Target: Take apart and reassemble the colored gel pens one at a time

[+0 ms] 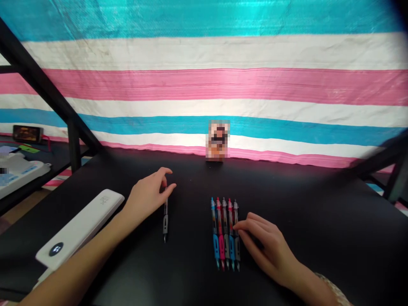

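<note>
Five pens [226, 246] aligned, tips toward desk's [302, 204] near edge — presumably for neatness. Left hand [145, 191]: fingers parted at lone pen [165, 223]. Right hand [266, 246]: against rightmost — grip indeterminable.

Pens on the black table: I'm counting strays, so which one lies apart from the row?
The gray-gripped pen by the left hand; it lies alone, while the other five pens lie side by side near the right hand.
</note>
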